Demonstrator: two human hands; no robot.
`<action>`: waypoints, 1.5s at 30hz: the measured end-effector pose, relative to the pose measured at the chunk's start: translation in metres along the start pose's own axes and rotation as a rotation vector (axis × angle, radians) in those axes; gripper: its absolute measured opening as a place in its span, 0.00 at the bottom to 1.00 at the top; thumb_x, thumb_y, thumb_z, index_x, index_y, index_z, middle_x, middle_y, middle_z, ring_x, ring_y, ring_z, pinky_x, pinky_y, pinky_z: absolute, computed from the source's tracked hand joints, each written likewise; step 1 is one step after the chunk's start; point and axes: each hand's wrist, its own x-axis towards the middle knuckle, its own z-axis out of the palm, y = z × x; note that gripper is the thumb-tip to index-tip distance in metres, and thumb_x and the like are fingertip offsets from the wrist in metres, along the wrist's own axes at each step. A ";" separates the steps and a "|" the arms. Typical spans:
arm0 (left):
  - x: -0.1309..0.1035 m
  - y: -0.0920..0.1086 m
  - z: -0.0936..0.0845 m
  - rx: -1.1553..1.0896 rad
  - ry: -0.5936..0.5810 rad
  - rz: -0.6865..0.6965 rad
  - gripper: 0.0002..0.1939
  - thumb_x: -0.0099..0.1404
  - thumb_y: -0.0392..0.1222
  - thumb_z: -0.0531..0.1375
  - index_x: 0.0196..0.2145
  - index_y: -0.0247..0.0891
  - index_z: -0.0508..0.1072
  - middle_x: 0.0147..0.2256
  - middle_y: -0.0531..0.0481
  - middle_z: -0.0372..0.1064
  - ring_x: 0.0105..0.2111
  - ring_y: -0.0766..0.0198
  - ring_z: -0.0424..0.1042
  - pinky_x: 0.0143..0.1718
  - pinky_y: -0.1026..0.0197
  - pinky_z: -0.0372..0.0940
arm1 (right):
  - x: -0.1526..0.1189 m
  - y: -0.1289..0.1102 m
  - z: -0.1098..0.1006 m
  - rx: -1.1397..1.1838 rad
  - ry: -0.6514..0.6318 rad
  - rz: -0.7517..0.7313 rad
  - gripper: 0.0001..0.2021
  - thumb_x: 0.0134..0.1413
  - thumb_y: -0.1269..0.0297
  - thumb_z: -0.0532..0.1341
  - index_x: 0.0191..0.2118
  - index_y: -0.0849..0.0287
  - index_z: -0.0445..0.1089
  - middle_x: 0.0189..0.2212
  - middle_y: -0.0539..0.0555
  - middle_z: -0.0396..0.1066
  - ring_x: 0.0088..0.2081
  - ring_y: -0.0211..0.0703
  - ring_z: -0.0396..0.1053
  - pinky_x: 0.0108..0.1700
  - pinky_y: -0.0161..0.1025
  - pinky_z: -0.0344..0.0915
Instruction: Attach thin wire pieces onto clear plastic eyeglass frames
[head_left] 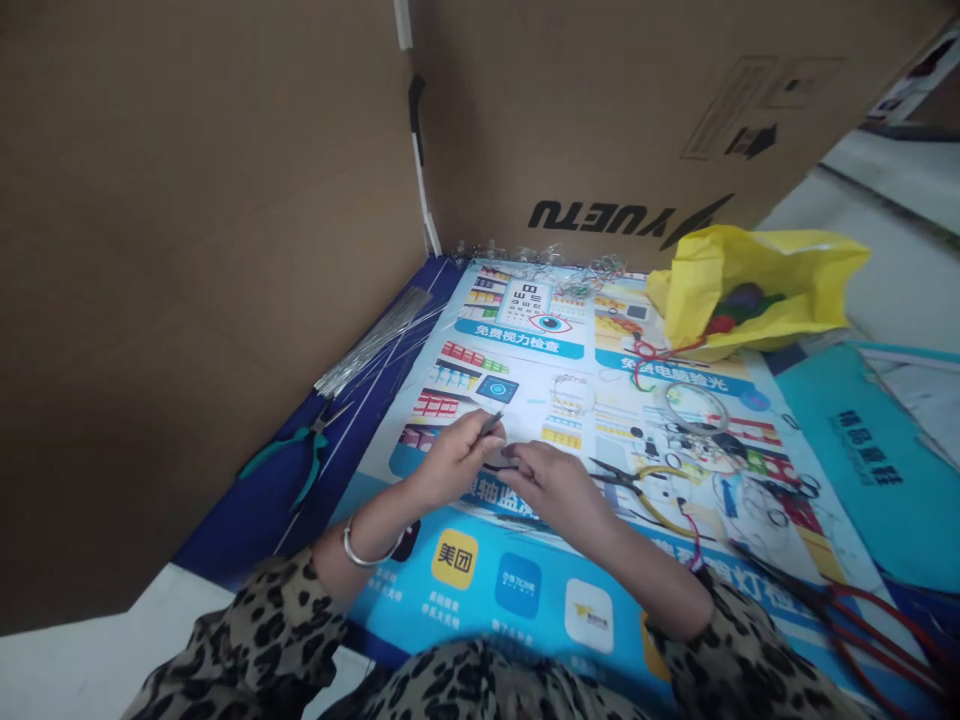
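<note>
Both hands are close together over the printed poster sheet (555, 520). My left hand (459, 455) is closed, with a small dark pointed piece (490, 424) pinched between thumb and fingers. Just to its right, my right hand (556, 485) is closed too, its fingertips at a thin dark item (501, 466) too small to name. Right of that hand lie pliers with yellow handles (660, 495), their dark jaws toward it. Thin wires rest around a ring-shaped coil (697, 408) farther right.
Silver wires (375, 340) and teal-handled pliers (304, 445) lie at left. Cardboard walls (225, 200) stand behind and left. A yellow bag (772, 270) and teal packaging (862, 450) are at right, with red-handled scissors (847, 610) at lower right.
</note>
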 end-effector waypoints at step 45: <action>0.005 -0.011 0.039 -0.498 -0.136 -0.097 0.14 0.64 0.46 0.52 0.40 0.37 0.72 0.52 0.44 0.64 0.53 0.55 0.60 0.56 0.54 0.51 | 0.009 0.034 0.050 -0.247 0.229 -0.136 0.11 0.50 0.77 0.53 0.31 0.65 0.73 0.28 0.59 0.72 0.31 0.44 0.69 0.35 0.38 0.65</action>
